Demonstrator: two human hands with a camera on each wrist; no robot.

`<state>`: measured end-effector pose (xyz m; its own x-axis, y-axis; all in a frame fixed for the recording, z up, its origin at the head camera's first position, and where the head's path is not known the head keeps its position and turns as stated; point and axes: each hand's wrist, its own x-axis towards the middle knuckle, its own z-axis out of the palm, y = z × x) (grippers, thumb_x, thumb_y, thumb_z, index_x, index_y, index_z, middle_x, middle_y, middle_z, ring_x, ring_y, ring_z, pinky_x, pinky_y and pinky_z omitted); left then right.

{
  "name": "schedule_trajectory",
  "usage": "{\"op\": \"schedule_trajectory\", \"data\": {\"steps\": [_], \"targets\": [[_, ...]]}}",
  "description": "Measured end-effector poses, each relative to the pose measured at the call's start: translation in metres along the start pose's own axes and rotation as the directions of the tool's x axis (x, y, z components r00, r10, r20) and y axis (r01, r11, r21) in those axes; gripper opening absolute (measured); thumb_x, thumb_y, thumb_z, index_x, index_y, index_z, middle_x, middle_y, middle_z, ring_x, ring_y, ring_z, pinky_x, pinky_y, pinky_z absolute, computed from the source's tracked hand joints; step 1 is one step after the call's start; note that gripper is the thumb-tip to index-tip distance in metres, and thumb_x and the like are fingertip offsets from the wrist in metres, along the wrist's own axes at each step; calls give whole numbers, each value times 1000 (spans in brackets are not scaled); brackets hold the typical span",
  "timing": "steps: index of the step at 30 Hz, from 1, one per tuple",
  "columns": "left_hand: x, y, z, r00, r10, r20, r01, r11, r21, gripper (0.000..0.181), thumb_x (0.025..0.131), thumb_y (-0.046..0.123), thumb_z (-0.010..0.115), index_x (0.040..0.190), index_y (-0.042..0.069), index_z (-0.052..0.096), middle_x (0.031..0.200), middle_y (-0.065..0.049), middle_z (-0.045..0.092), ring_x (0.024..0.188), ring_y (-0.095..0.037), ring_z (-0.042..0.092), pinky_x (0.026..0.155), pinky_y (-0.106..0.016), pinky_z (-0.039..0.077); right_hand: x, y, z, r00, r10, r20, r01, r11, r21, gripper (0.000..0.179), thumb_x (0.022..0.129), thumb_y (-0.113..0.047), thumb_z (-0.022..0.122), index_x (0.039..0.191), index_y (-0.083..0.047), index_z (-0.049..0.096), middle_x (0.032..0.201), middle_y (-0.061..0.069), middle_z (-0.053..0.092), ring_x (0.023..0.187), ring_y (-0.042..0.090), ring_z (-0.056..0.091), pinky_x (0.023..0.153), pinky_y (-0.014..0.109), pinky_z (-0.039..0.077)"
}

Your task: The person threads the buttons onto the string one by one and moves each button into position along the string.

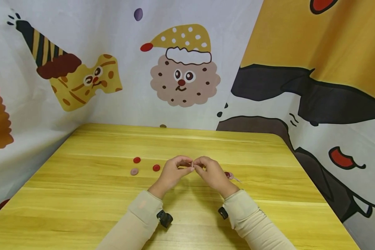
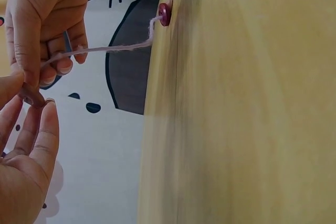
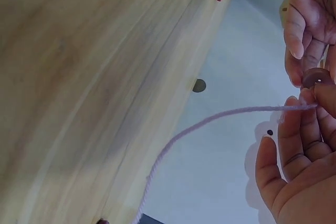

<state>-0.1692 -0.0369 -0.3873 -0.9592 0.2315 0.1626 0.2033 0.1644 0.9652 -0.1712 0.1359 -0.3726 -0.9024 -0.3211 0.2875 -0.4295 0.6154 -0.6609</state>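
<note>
Beige sleeves [image 1: 137, 222] lead up from the bottom of the head camera's frame to two bare hands above a wooden desk [image 1: 81, 201]. Left hand [image 1: 174, 172] and right hand [image 1: 213, 173] meet fingertip to fingertip near center, a small button [image 1: 192, 164] edge-on between them. Two red buttons [image 1: 156, 168] and a pink button [image 1: 134, 171] lie left of center; a maroon button [image 1: 226, 174] rests just right of the right hand, beside a tail of yarn [image 1: 236, 180].

Seen from the left wrist, the left hand, lower left, pinches the small button between thumb and fingers. Yarn stretches from the maroon button, top center, to the right hand above.

Seen from the right wrist, the right hand, lower right, grips the yarn, which arrives nearly level from the left of the frame. The button sits just above the yarn's gripped end, left hand over it; whether strand passes through hole cannot be told.
</note>
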Motion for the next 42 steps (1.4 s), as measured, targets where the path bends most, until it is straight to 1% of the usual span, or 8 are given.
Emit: {"op": "schedule_trajectory", "data": {"steps": [7, 12, 19, 25, 32, 38, 42], "targets": [[-1, 0, 0, 1000, -2, 0, 2, 1000, -17, 26, 89, 13, 71, 113, 5, 66, 106, -10, 68, 99, -26, 63, 83, -38, 55, 0, -2, 1, 999, 39, -21, -38, 998, 56, 8, 94, -9, 63, 96, -13, 68, 93, -3, 67, 90, 15, 61, 82, 39, 52], [-1, 1, 0, 1000, 1, -8, -1, 1000, -10, 26, 89, 14, 71, 113, 5, 66, 105, -9, 68, 98, -25, 63, 82, -37, 55, -1, -3, 1, 999, 49, -12, -48, 994, 95, 8, 94, -7, 63, 95, -13, 68, 92, -4, 67, 90, 15, 61, 81, 38, 52], [-1, 1, -2, 1000, 5, -14, -5, 1000, -11, 25, 89, 13, 71, 112, 6, 67, 104, -8, 68, 98, -24, 63, 82, -36, 55, -2, -1, 0, 1000, 16, -18, -14, 995, 94, 10, 92, -4, 64, 97, -11, 70, 98, 0, 67, 90, 15, 60, 81, 37, 51], [-1, 1, -2, 1000, 10, -13, -10, 1000, -18, 25, 88, 13, 71, 111, 5, 67, 104, -9, 68, 98, -24, 63, 81, -36, 55, -1, -1, 1, 999, 0, -46, 4, 997, 78, 9, 91, -4, 66, 96, -10, 70, 95, 0, 69, 90, 17, 62, 82, 38, 51], [-1, 2, -1, 1000, 12, -16, -13, 999, -36, 23, 87, 12, 72, 108, 5, 67, 105, -8, 68, 98, -23, 63, 80, -35, 55, 0, -1, 2, 998, 16, -57, -11, 997, 81, 7, 90, -3, 66, 94, -9, 69, 92, 0, 69, 89, 18, 63, 84, 40, 51], [-1, 3, 0, 1000, -1, -28, 0, 998, -57, 21, 86, 11, 74, 105, 6, 66, 103, -7, 69, 97, -22, 63, 81, -36, 55, 0, -3, 2, 998, 43, -46, -38, 993, 109, 6, 92, -5, 65, 94, -10, 68, 91, -2, 68, 88, 16, 62, 84, 39, 51], [-2, 3, 0, 1000, 3, -27, -5, 997, -71, 20, 86, 12, 74, 103, 5, 66, 102, -7, 69, 97, -22, 63, 82, -36, 55, -1, -5, 1, 998, 49, -40, -44, 992, 117, 6, 92, -4, 64, 94, -9, 68, 91, -2, 68, 88, 16, 62, 83, 38, 50]]}}
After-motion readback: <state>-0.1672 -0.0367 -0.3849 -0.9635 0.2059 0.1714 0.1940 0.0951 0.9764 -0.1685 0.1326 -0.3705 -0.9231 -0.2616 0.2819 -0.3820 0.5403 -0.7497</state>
